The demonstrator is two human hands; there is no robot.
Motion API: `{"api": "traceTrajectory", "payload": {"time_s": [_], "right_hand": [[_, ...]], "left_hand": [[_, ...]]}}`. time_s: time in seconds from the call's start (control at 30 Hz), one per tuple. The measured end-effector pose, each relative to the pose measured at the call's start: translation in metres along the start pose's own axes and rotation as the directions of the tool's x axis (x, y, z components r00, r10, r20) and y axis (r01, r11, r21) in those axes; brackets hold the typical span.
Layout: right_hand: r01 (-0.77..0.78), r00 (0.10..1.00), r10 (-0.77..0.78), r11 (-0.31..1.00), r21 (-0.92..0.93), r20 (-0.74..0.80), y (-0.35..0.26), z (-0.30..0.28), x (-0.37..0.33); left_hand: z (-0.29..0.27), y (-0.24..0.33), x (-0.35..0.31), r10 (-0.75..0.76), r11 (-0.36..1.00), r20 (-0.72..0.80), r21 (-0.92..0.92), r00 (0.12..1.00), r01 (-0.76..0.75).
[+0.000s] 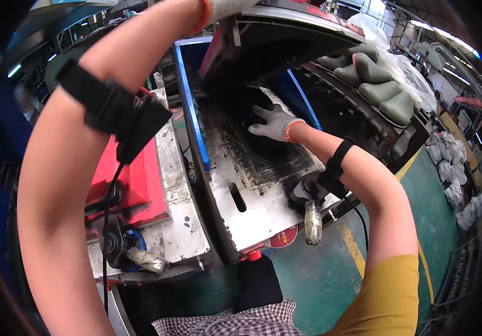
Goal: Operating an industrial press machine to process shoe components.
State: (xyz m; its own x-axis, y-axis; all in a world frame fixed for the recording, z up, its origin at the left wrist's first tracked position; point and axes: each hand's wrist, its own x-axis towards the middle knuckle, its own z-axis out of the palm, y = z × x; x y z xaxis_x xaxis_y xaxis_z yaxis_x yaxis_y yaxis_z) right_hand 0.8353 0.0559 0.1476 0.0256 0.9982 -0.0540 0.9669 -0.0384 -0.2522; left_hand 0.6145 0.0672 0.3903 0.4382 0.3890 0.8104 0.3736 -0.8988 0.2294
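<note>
Nearest to me I note a checked cloth point(235, 323) at the lower edge and a mustard-yellow sleeve point(386, 302) on my right arm, with green floor point(313, 274) beneath. Just beyond stands the press desk point(263, 210), a worn pale plate with a dark oval slot point(237, 196) in it and a red round label point(283, 236) at its near edge; a taped handle point(312, 222) hangs off the near right corner. To the left sits a second station with a red block point(134, 185) and a taped lever point(145, 260) below it. Both forearms carry black straps, the left one point(103, 103) with a cable running down. Further in, my right hand point(274, 124), in a grey knit glove with an orange cuff, lies flat with fingers spread on the dark mould cavity point(263, 151); its grip is wide and holds nothing, the black mould surface lying directly under the palm and fingertips. A blue frame rail point(191, 106) borders the cavity on the left. Above, my left hand point(224, 8), also gloved, reaches the front edge of the raised mould lid point(285, 33); the picture's rim cuts the hand off, so I cannot tell how its grip stands. Farthest right, olive-green moulded saddles point(378, 84) lie in a row on a dark rack, with pale bags point(448, 162) stacked beyond.
</note>
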Motion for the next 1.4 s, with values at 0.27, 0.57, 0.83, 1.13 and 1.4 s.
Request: {"api": "traceTrajectory", "payload": {"time_s": [0.27, 0.57, 0.83, 1.13, 1.4], "right_hand": [[0.027, 1.000, -0.026, 1.000, -0.015, 0.013, -0.008, -0.003, -0.009], [0.394, 0.886, -0.317, 0.899, 0.191, -0.339, -0.040, -0.030, -0.179], [0.414, 0.651, -0.318, 0.910, -0.029, -0.689, -0.040, 0.066, -0.291], [0.435, 0.449, -0.437, 0.869, -0.237, -0.779, -0.037, 0.079, -0.285], [0.137, 0.338, -0.072, 0.990, -0.026, -0.938, 0.073, 0.101, -0.269]], "left_hand": [[-0.004, 0.003, 0.055, -0.052, 0.995, 0.372, -0.055, 0.927, 0.078], [0.009, 0.028, -0.014, -0.103, 0.989, 0.436, -0.053, 0.894, 0.140], [0.106, 0.042, -0.162, 0.231, 0.965, 0.031, 0.120, 0.973, -0.233], [0.159, 0.034, -0.260, 0.254, 0.948, -0.013, 0.202, 0.967, -0.246], [0.165, 0.029, -0.253, 0.300, 0.938, -0.079, 0.205, 0.951, -0.279]]}}
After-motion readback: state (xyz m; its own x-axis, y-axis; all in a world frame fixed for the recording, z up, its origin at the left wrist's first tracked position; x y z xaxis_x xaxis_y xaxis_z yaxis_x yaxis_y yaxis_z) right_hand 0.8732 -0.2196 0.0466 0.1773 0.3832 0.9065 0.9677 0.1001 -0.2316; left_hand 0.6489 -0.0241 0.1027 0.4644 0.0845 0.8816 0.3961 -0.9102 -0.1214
